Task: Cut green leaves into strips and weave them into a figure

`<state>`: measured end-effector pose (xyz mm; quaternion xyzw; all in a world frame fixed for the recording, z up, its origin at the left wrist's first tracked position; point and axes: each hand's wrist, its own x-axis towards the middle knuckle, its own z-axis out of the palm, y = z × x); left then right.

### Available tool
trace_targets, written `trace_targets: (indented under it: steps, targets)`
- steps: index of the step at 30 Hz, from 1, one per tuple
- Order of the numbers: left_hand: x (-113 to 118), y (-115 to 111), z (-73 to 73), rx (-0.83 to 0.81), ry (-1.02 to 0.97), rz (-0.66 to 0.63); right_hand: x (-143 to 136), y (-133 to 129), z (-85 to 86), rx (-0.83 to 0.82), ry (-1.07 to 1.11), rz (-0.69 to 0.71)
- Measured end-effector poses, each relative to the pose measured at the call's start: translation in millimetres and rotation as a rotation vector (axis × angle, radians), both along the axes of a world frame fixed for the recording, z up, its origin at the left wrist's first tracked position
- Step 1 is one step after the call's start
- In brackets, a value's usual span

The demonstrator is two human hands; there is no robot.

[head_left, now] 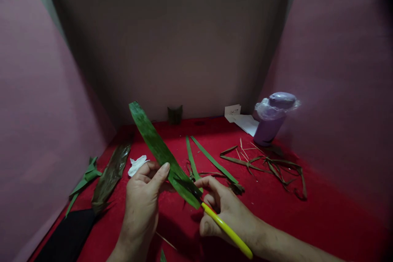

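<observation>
My left hand [144, 196] pinches a long green leaf strip [156, 147] between thumb and fingers, thumb on top. The strip slants up and away to the left, and its near end is split lengthwise. In my right hand [227, 208] are yellow-handled scissors [229, 231], seen edge-on, with dark blades at the split end of the leaf. The leaf partly hides the blades. Just beyond my hands, two narrow green strips [211, 157] lie on the red cloth [276, 229].
Brown dried strips [285, 172] and thin sticks [242, 153] lie at right, near a purple tumbler [267, 127] and white papers [245, 123]. On the left are a folded green leaf piece [87, 176], a brown leaf [112, 176], black cloth [69, 237] and crumpled white tissue [137, 164]. A small leaf cup [175, 115] stands at the back.
</observation>
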<state>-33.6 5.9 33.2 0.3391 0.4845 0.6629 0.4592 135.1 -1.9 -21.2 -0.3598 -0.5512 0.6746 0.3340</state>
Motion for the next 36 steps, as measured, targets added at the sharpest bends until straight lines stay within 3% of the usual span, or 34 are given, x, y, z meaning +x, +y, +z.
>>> trace_targets:
  steps: [13, 36]
  targets:
    - [-0.2, -0.1, -1.3, -0.003, 0.020, 0.025, -2.1, -0.1, -8.7, -0.013, 0.065, 0.023]
    - [1.4, -0.8, -5.4, -0.022, 0.005, -0.001, -4.4, -1.7, 4.1, -0.048, 0.099, 0.028]
